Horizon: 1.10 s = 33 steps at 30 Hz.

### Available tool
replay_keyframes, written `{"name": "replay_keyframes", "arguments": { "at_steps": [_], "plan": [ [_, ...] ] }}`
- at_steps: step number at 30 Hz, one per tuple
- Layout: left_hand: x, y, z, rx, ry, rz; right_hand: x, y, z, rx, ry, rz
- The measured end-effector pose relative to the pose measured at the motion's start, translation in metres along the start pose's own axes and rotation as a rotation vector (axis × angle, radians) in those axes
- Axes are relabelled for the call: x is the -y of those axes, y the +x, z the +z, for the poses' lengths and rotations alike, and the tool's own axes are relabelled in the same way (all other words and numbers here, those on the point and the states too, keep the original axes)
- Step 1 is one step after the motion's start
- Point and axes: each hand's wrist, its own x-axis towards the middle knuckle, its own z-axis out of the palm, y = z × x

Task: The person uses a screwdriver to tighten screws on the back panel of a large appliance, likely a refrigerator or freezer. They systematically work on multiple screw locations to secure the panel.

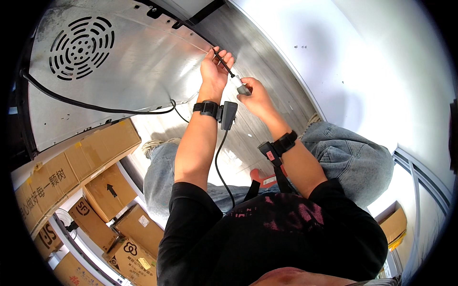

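Observation:
My right hand [256,97] pinches the grey end of a slim tool-like piece [236,82], which has a white collar and a long black rod-like part; its exact kind is unclear. Up along the black part, my left hand [217,69] is turned palm up, fingers curled about it near its far tip. That tip lies close to the lower right edge of a large metal panel [148,57] with a round slotted vent. A thick black cable [105,109] runs across the panel and loops near its bottom edge.
Cardboard boxes [136,226] fill a shelf at lower left, and a long carton [76,167] lies above them. A white panel [372,57] rises on the right. Straps with small black devices [229,116] sit on both wrists, one trailing a cord. Below my forearms is a red object [261,179].

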Motion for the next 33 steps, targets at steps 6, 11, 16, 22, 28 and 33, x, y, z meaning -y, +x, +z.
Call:
{"name": "replay_keyframes", "arguments": {
  "at_steps": [6, 11, 16, 22, 28, 33],
  "plan": [
    [0.001, -0.004, 0.001, 0.059, 0.029, -0.023, -0.001, 0.000, -0.004, -0.020, 0.092, 0.096],
    [0.017, 0.000, 0.009, 0.207, 0.165, 0.011, -0.003, -0.004, -0.023, -0.040, 0.321, 0.222],
    [0.050, 0.021, 0.033, 0.282, 0.203, -0.058, -0.026, -0.001, -0.050, -0.145, 0.440, 0.213],
    [0.101, 0.058, 0.062, 0.224, 0.350, -0.052, -0.048, 0.002, -0.093, -0.261, 0.510, 0.354],
    [0.161, 0.082, 0.071, 0.257, 1.096, 0.568, -0.060, 0.011, -0.111, -0.474, 0.681, 0.389],
    [0.189, 0.094, 0.068, 0.205, 1.317, 0.946, -0.073, 0.015, -0.116, -0.554, 0.729, 0.423]
  ]
}}
